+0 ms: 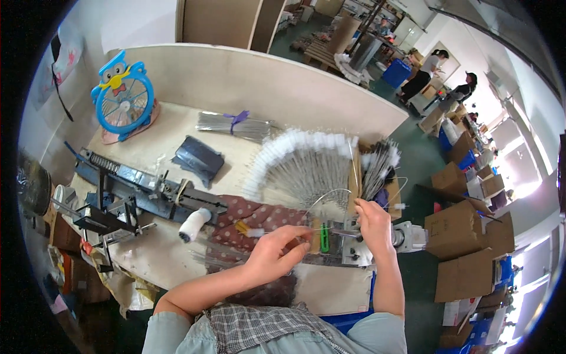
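Observation:
My right hand [372, 223] is closed in a pinch on a thin wire beside a small metal bench fixture [355, 251]. Its pale wire [326, 193] arcs up between my hands, and another loop bends out on the right near a small white tip. My left hand [277, 252] is curled at the fixture's left side, thumb and forefinger close to the wire's left end; the exact contact is too fine to make out. Between the hands sits a bright green piece [324, 237]. Beyond them, many thin wire brushes [306, 168] with white bristle ends lie fanned out.
A brown dotted cloth [253, 215] with a yellow-handled tool [242, 228] lies left of my hands. Farther left stand a white spool [194, 224] and a black metal device [118, 212]. A blue fan [124, 100], a wire bundle [233, 125] and cardboard boxes [457, 230] surround the bench.

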Demonstrator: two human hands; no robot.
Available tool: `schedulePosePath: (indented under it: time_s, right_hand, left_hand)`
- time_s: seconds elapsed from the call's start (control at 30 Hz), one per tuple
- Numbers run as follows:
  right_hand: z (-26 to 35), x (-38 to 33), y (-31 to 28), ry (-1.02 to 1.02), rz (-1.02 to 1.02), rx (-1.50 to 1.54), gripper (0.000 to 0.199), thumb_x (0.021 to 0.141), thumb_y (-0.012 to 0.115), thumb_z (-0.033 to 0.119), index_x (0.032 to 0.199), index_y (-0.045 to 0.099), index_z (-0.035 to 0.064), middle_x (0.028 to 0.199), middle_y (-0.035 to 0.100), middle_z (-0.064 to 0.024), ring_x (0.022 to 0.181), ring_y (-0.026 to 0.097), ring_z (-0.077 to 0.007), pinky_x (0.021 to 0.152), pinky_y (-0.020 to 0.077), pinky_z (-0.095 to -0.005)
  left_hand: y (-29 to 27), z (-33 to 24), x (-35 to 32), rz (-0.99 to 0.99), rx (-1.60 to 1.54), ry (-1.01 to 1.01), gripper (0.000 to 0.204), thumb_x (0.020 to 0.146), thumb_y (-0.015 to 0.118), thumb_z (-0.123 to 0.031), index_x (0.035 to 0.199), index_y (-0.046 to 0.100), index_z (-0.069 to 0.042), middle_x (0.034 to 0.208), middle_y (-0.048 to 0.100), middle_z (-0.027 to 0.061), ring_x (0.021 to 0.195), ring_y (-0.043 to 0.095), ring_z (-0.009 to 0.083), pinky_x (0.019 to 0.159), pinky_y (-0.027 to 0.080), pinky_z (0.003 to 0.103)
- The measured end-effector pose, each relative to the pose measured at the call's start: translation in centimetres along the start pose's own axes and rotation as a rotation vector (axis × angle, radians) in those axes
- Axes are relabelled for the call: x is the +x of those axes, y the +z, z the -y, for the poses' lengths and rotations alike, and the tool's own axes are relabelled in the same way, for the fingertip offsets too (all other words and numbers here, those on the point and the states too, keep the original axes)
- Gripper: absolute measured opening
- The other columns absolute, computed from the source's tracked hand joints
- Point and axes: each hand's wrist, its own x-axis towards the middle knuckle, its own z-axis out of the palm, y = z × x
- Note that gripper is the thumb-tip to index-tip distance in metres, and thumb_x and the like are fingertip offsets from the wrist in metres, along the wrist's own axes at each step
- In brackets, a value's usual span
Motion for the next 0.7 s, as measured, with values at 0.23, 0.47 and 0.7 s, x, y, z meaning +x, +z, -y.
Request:
schedulePosePath:
  time_s: [0.23, 0.47, 0.7]
  right_hand:
    - [-3.5, 0.5, -1.3, 0.005, -0.199, -0.285, 0.015, 0.082, 0.059, 0.007, 0.096, 0.064, 0.0038, 0.081, 0.064, -0.0138, 0.066, 0.061, -0.03, 0.06, 0.0484, -0.0359]
    - [1.1, 0.4, 2.4, 0.006, 0.031, 0.132, 0.013, 0.082, 0.062, 0.019, 0.093, 0.066, 0.0117, 0.082, 0.065, -0.0138, 0.071, 0.063, -0.0305, 0.062, 0.0499, -0.0365]
    - [0.6, 1.1, 3.0, -0.038, 0.406, 0.226, 0.019, 0.072, 0.07, 0.036, 0.082, 0.073, 0.0202, 0.069, 0.063, -0.0126, 0.07, 0.061, -0.0295, 0.064, 0.047, -0.0402]
  left_hand:
    - [2.1, 2.3, 2.5, -0.078, 0.361, 0.174, 0.028, 0.079, 0.064, -0.006, 0.107, 0.06, -0.001, 0.1, 0.062, 0.0135, 0.084, 0.063, 0.0236, 0.071, 0.052, 0.032]
    - [3.9, 7.3, 7.3, -0.037, 1.037, 0.455, 0.02, 0.073, 0.063, -0.017, 0.091, 0.063, -0.011, 0.088, 0.061, 0.0029, 0.082, 0.056, 0.0204, 0.07, 0.042, 0.035]
    - [1.1, 8.7, 8.5, -0.113, 1.208, 0.456, 0.036, 0.075, 0.067, -0.026, 0.107, 0.062, -0.01, 0.102, 0.062, 0.0078, 0.095, 0.057, 0.0262, 0.081, 0.044, 0.037]
